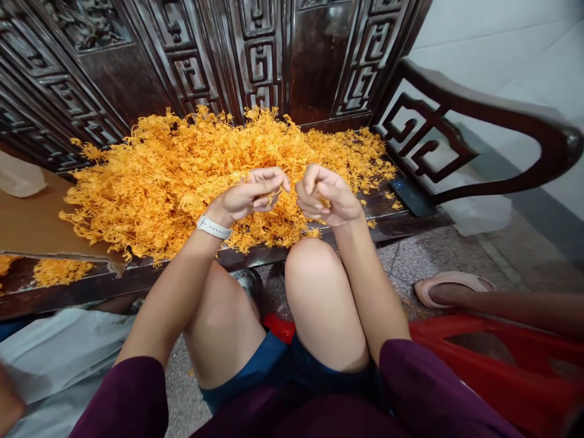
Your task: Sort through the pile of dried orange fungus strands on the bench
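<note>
A large heap of orange, curly plastic-looking pieces (150, 176) lies on the dark wooden bench (246, 258). Above the front of the heap, my left hand (255, 193), with a white watch on its wrist, is closed round a thin orange piece between thumb and fingers. Just to its right, my right hand (326, 193) has its fingers curled, with a bit of orange showing inside them. The two hands are a small gap apart. Smaller orange bits (351, 155) are spread on the bench at the right end of the heap.
A carved wooden backrest (314, 67) rises behind the heap, with a curved armrest (511, 115) at right. Cardboard (45, 213) lies at left. A phone-like dark object (413, 196) sits on the bench. A red stool (497, 365) and another person's foot (451, 289) are at right.
</note>
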The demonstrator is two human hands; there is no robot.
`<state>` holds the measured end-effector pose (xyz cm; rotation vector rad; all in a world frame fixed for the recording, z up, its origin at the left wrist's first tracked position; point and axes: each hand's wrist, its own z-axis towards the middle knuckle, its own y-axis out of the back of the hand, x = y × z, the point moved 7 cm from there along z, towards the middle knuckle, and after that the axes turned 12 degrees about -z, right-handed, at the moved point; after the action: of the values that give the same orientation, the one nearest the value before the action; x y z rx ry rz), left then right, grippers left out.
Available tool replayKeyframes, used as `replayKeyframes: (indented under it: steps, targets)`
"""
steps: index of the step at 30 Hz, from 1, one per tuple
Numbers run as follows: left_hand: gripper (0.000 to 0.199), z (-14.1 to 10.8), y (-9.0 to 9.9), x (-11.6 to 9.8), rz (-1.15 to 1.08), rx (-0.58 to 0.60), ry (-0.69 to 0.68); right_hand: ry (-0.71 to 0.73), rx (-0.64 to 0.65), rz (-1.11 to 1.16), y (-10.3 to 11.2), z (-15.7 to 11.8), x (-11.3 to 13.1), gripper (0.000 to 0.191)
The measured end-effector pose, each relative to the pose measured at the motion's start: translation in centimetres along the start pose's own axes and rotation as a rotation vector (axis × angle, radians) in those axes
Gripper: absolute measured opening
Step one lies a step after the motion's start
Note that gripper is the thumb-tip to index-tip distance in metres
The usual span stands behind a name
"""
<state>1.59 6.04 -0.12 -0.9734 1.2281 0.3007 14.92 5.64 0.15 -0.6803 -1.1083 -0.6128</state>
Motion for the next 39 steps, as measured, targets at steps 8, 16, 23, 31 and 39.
replayKeyframes:
  steps: [8, 16, 23, 31, 39]
  targets:
    - [0.024, 0.8, 3.8, 2.7, 0.18, -0.15, 0.205, 0.037, -0.733, 0.358, 9.8, -0.1, -4.8, 0.054]
    - [0.036, 1.3, 1.1, 4.5, 0.42, -0.025, 0.353, 0.005, -0.692, 0.183, 6.2, -0.1, -2.2, 0.041]
    - [0.046, 0.2, 0.2, 5.2, 0.494, 0.171, 0.571, 0.209, -0.159, -0.734, -1.5, 0.6, 1.2, 0.04]
    - [0.052, -0.4, 0.7, 2.0, 0.514, 0.048, 0.409, 0.171, -0.451, -0.584, 1.4, 1.1, -0.4, 0.04]
    - [0.063, 1.2, 2.2, -0.5, 0.598, -0.147, -0.186, 0.037, -0.377, -0.347, 2.0, 1.8, -2.7, 0.063]
